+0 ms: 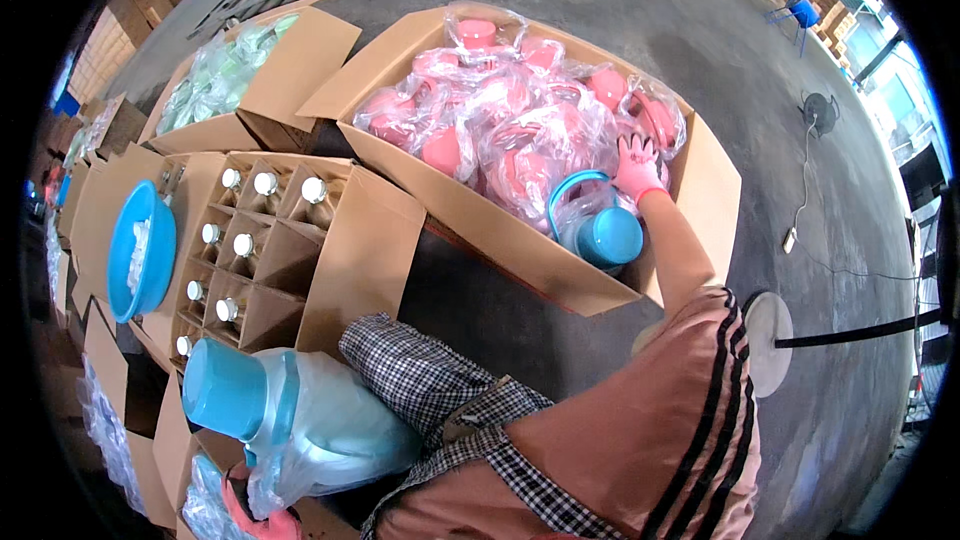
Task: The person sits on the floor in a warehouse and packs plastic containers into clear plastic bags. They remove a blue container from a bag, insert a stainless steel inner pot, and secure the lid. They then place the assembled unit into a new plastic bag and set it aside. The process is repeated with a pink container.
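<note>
My right hand (pixel 638 168), in a pink glove with dark fingertips, reaches into a big cardboard box (pixel 520 258). Its fingers are spread against bagged pink plastic jugs (pixel 525 175) with round lids. Just below that hand, a blue jug (pixel 611 237) with a looped handle lies in the same box, partly in clear plastic. At the lower left, another blue jug (pixel 225 390), wrapped in a clear bag, lies tilted against me. My left hand (pixel 258 508), in a reddish glove, curls around its near side; part of the hand is hidden behind the bag.
A divided carton (pixel 275 275) holds several white-capped bottles. Beside it, a blue basin (pixel 163 250) contains small white pieces. Green bagged items fill an open box (pixel 225 75) at the back left. A fan (pixel 820 113) with a cord and a round stand base (pixel 768 340) are on the right.
</note>
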Tool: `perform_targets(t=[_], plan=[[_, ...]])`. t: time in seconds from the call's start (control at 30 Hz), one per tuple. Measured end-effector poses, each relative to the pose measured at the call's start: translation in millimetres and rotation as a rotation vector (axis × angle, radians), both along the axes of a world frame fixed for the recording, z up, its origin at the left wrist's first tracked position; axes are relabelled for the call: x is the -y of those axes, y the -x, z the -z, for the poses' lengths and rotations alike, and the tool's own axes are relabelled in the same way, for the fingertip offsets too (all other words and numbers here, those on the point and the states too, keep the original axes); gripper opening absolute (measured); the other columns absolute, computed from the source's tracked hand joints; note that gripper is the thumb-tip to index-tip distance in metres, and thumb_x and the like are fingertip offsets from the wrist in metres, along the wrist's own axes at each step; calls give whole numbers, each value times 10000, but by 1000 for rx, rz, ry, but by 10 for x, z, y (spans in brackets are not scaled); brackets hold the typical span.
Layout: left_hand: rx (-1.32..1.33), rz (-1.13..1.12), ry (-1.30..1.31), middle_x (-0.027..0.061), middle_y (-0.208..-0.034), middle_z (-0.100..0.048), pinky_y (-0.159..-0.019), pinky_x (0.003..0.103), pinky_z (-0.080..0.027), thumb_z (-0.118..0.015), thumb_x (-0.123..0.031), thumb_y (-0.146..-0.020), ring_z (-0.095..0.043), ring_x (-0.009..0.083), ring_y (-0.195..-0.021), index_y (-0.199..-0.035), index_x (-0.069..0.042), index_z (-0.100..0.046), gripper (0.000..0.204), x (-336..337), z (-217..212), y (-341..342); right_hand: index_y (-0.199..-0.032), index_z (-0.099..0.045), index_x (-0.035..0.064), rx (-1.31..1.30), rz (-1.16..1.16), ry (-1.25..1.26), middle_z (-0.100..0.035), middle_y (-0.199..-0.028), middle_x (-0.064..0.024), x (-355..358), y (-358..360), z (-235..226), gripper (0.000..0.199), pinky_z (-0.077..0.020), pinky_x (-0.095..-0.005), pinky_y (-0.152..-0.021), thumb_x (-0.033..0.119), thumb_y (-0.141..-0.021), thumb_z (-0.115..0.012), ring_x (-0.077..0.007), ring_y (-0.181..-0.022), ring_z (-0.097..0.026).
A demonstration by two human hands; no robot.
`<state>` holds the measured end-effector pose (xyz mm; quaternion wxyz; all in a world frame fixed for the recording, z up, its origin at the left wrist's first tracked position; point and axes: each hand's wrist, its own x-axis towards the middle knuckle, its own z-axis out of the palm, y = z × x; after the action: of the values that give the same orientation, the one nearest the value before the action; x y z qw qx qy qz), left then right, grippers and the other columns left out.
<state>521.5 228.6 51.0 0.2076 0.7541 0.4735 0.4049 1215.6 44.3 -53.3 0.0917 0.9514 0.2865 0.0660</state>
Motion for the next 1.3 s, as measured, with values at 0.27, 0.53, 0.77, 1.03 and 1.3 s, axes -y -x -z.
perform_targets(t=[0.27, 0.53, 0.77, 1.03, 1.3], plan=[[-330, 41, -216, 164, -1246, -421, -970, 388, -305, -564, -91, -787, -415, 277, -1129, -1224, 48, -393, 489, -21, -33, 73, -991, -605, 132, -134, -43, 6, -601, -1013, -149, -169, -57, 349, 290, -363, -453, -875, 273, -739, -575, -298, -1084, -478], [-288, 87, -133, 178, -1155, -498, -942, 400, -321, -577, -93, -759, -447, 299, -1082, -1171, 44, -444, 454, -45, -107, -222, -821, -598, 71, -674, 263, -1816, -552, -667, -26, 529, -584, 130, 188, -420, -280, -497, 233, -853, -508, -139, -543, -504], [-280, 74, -137, 198, -1226, -430, -970, 407, -290, -604, -36, -721, -418, 322, -1117, -1164, 13, -444, 473, -27, -90, -214, -644, -589, 56, -827, -91, -1984, -559, -626, -24, -103, 107, -1814, 257, -414, -268, -510, 214, -824, -496, -114, -558, -523], [-139, 174, -261, 178, -957, -529, -726, 366, -428, -625, 9, -627, -527, 316, -807, -961, 6, -492, 360, 119, -284, -594, -734, -562, 130, -1210, -765, -2032, -546, -600, 6, -1585, 185, -3332, 235, -435, -279, -479, 323, -832, -469, -134, -519, -522], [-109, 134, -239, 156, -837, -528, -642, 325, -420, -605, 17, -602, -523, 284, -715, -867, 6, -489, 290, 341, -447, -479, -967, -556, -57, -541, -633, -1684, -587, -966, -251, -3074, 1104, -2351, 461, -438, -377, -814, 374, -804, -539, -376, -928, -560]])
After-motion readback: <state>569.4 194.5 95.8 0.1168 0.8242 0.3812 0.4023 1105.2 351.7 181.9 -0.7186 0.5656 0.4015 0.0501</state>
